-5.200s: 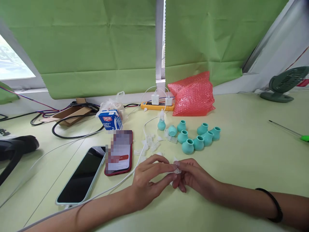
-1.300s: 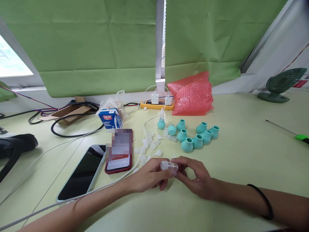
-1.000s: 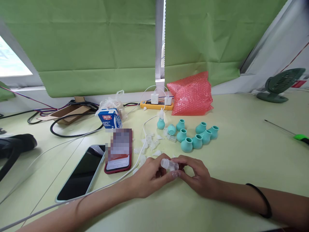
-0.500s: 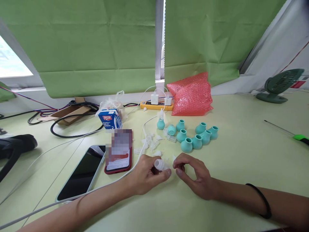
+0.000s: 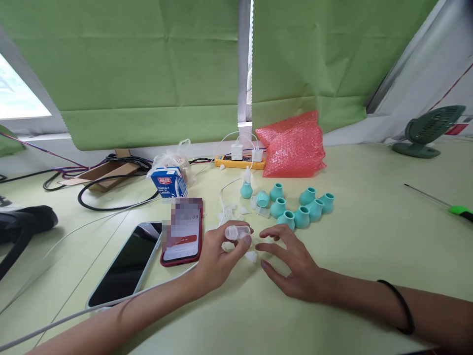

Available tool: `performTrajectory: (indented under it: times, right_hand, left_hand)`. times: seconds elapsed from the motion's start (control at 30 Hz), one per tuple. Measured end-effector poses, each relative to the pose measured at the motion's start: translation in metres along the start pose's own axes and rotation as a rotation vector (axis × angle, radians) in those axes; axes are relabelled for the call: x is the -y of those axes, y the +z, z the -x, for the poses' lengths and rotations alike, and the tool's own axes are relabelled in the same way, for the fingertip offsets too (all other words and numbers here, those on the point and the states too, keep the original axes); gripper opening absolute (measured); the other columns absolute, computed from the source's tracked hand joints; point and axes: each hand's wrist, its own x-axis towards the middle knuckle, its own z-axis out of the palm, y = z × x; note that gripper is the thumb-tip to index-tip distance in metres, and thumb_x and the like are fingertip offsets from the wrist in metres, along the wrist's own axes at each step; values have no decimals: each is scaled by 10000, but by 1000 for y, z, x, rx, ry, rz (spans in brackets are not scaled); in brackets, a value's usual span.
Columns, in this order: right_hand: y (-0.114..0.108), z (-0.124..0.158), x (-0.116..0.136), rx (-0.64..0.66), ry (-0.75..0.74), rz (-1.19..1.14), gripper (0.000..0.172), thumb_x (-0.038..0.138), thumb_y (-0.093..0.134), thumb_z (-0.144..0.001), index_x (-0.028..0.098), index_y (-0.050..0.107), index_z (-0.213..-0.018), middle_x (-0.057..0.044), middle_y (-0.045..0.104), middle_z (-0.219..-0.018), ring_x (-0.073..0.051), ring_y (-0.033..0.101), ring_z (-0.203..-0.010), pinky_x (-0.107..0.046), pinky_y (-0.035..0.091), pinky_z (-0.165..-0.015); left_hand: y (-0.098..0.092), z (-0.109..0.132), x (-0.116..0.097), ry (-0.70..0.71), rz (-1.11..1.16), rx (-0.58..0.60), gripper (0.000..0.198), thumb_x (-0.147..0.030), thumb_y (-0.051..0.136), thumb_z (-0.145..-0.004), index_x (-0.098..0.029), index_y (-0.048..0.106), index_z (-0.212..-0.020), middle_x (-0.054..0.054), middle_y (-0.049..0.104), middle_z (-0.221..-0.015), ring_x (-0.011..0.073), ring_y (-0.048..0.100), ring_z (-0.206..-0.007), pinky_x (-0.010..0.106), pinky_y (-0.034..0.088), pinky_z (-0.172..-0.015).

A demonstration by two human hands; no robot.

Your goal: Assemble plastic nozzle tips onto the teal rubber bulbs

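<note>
My left hand (image 5: 221, 254) is closed on a small clear plastic tube (image 5: 236, 232), pinched between thumb and fingers with its open end pointing left. My right hand (image 5: 291, 264) is just to the right, fingers apart, with nothing in it. Below the tube, a white translucent cone-shaped piece (image 5: 251, 256) lies on the table between the hands. Beyond my hands stand several teal rubber bulbs (image 5: 302, 217) with open necks. One teal bulb (image 5: 246, 190) carries a clear tip on top. Loose clear plastic pieces (image 5: 229, 213) are scattered behind my left hand, which partly hides them.
A phone in a red case (image 5: 183, 246) and a dark-screened phone (image 5: 125, 266) lie left, a white cable (image 5: 162, 281) crossing my forearm. Behind are a blue milk carton (image 5: 169, 182), yellow power strip (image 5: 225, 161) and red bubble-wrap bag (image 5: 291, 148). A screwdriver (image 5: 460, 212) lies right.
My left hand has moved up and slightly left with the tube, which has turned more sideways. My right hand's fingers have spread. The white cone-shaped piece now shows on the table between them.
</note>
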Motion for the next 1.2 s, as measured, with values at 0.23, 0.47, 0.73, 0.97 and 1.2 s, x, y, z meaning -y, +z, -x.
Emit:
performTrajectory:
  times: [0.23,0.47,0.73,0.97,1.2]
  right_hand:
    - [-17,-16,-23,-131,-206,551,255,239,520,-707,227,539,-961,-77,531,-991,-268,417,-914,-451,295,-744]
    - [-31,-36,-31,206,-28,784,240,298,413,-741,130,579,-776,-86,549,-699,-225,446,-712,-421,226,-674]
    - [-31,-35,-32,322,-27,795,248,226,418,-699,132,541,-892,-89,538,-753,-236,434,-756,-394,209,-669]
    - [-42,-38,-31,422,42,830,313,236,417,-724,136,497,-1010,-87,557,-722,-252,435,-772,-405,207,-670]
    - [-44,-39,-24,282,-27,422,178,274,497,-728,163,517,-866,-44,568,-768,-201,475,-793,-387,242,-734]
  left_hand:
    - [0,3,-6,60,-102,151,198,-273,461,-757,-125,580,-700,24,613,-660,128,547,-627,212,424,-611]
    - [3,5,-10,-60,-65,114,253,-276,512,-715,-120,588,-899,49,641,-784,149,569,-688,239,444,-667]
    - [3,5,-9,-82,9,159,108,-251,433,-755,-156,452,-804,-6,554,-622,110,507,-583,213,390,-539]
    - [3,6,-6,-97,-14,264,203,-305,362,-804,-174,345,-650,-59,405,-491,76,367,-478,199,263,-453]
    - [2,3,-13,-55,-127,428,308,-402,362,-803,-166,335,-608,-68,295,-507,64,261,-473,204,226,-452]
